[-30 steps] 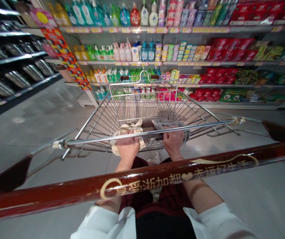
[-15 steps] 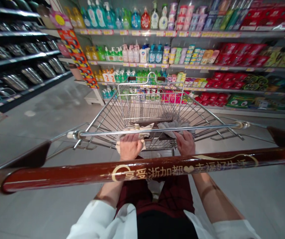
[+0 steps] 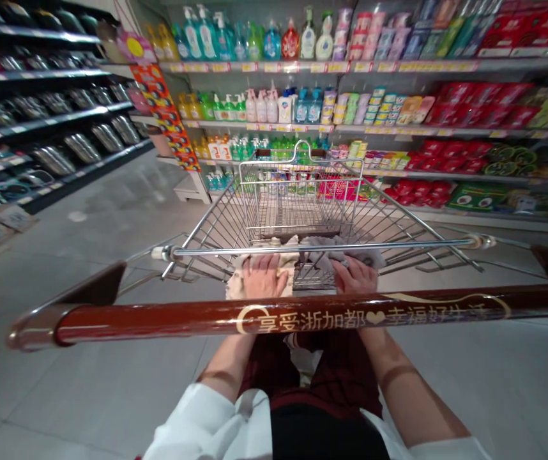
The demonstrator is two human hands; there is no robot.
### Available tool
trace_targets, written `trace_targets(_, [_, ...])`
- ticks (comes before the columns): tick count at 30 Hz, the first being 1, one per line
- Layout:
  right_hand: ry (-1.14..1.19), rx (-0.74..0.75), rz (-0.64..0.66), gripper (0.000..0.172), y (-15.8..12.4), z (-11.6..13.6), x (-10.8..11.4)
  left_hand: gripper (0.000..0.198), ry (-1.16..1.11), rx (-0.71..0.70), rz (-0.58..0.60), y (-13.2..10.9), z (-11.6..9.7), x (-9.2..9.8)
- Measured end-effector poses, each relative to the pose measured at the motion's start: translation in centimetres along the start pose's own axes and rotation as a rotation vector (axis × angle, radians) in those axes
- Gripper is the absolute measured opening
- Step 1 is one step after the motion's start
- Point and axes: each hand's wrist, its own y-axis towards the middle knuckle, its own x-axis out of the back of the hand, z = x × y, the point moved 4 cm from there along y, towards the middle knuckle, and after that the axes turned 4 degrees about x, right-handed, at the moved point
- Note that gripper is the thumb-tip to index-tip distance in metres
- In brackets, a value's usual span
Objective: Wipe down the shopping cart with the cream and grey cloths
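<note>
My left hand [image 3: 263, 278] lies over a crumpled cream cloth [image 3: 234, 282], fingers bent onto it at the near end of a wire shopping cart [image 3: 211, 220]. To its right, my right hand [image 3: 357, 277] holds a grey cloth [image 3: 373, 258], with its fingers partly buried in the folds. Both hands are beyond the cart's brown push handle [image 3: 159, 322], which crosses in front of my wrists. A metal crossbar [image 3: 303, 248] runs just past my fingertips. What lies under the cloths is hidden.
Ahead stand shelves [image 3: 389, 66] of pump bottles, tubs and red packages. Metal pots fill dark shelves [image 3: 48, 119] on the left. An orange-red promotional strip [image 3: 166, 118] hangs at the shelf end. Grey tiled floor [image 3: 111, 217] surrounds the cart.
The view has turned slightly left, so cart and shelves sit further right. My left hand has flattened more over the cream cloth, and more of the grey cloth shows around my right hand.
</note>
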Motion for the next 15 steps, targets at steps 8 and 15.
trace_targets(8, [0.034,-0.227,-0.087,0.037,-0.4,-0.6,-1.1,0.054,0.016,0.063,-0.03,0.3,0.3,-0.4])
trace_targets(15, [0.071,-0.122,-0.03,0.038,0.6,-0.9,-0.4,0.048,-0.021,-0.111,0.07,1.9,0.9,-1.0])
